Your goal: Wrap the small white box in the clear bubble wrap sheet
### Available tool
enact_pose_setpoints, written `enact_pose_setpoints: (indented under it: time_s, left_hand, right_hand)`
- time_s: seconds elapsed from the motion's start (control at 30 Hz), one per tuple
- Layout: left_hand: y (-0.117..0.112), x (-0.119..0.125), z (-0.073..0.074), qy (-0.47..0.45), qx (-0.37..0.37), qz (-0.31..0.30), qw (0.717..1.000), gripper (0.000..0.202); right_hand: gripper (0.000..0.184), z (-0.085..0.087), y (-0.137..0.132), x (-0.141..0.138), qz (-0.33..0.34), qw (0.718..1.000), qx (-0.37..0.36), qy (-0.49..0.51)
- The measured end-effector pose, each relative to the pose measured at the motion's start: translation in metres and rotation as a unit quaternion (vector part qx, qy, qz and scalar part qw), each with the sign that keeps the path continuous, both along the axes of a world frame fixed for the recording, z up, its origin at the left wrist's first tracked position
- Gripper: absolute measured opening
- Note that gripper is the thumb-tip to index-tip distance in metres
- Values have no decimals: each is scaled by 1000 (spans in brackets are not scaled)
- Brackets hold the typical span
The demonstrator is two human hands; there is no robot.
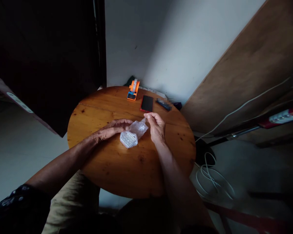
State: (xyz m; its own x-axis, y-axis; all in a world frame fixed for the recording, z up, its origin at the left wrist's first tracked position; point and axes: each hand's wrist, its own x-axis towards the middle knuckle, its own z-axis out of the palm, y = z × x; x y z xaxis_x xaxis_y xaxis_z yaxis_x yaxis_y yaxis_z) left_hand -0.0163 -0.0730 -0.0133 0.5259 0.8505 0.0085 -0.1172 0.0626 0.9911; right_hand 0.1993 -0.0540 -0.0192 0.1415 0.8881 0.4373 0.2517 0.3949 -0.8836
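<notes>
A clear plastic bag (pixel 139 128) with a small white ribbed object (pixel 128 139) inside lies on the round wooden table (pixel 117 165). My left hand (pixel 113 127) rests on the table with fingers stretched toward the bag's left edge, touching it. My right hand (pixel 157 125) pinches the bag's upper right end between thumb and fingers.
At the table's far side stand an orange tape dispenser (pixel 133 90), a dark phone (pixel 146 103) and a dark pen-like item (pixel 164 104). White cables (pixel 211 177) coil on the floor to the right. A wooden board (pixel 246 71) leans against the wall; a dark doorway (pixel 46 58) is on the left.
</notes>
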Motion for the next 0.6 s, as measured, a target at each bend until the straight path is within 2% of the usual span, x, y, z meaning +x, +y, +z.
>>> enact_pose_setpoints:
  time_s: [0.1,0.2,0.33,0.5,0.6]
  left_hand:
    - [1,-1,-5,-13,12,21,1000,42]
    - [1,-3,-8,9,15,12,1000,30]
    - [3,-5,-9,76,10,-16,997,36]
    - [7,-3,-13,26,-24,30,999,39]
    - [9,1,-14,-2,-76,61,995,40]
  right_hand:
    - [31,-3,3,3,-15,999,-19,26]
    - [32,-5,6,5,-29,998,-30,41]
    - [34,-7,9,8,-39,997,-30,62]
    - [33,1,6,12,-80,994,-12,71]
    - [31,12,-3,11,-56,996,-10,65]
